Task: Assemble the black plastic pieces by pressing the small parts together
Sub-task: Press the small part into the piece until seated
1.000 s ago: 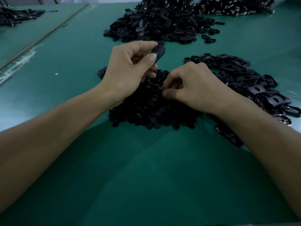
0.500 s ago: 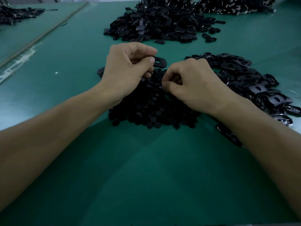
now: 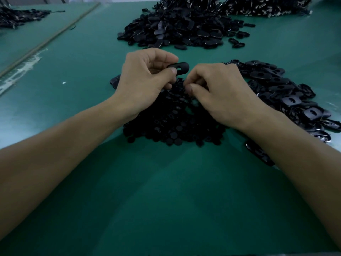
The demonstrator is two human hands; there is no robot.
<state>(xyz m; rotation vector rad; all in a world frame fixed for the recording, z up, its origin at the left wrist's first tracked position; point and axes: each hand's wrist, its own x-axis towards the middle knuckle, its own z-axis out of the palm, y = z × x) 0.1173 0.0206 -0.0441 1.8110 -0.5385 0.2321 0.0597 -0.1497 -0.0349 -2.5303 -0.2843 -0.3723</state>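
My left hand [image 3: 145, 80] pinches a black oval plate with a slot [image 3: 181, 68] between thumb and fingers, holding it flat above a heap of small round black buttons [image 3: 171, 122]. My right hand [image 3: 219, 89] hovers just right of the plate with fingers curled and thumb against fingertips over the button heap. Whether a button sits in that pinch is hidden. A pile of slotted oval plates [image 3: 287, 97] lies to the right of my right hand.
A large heap of black oval parts [image 3: 177, 26] lies at the back centre of the green table [image 3: 166, 200], with another pile [image 3: 267, 6] at the back right. A smaller pile [image 3: 16, 15] sits far left beyond a seam in the mat.
My left hand turned the oval plate from upright to flat and lowered it a little. My right hand rose from the button heap toward the plate.
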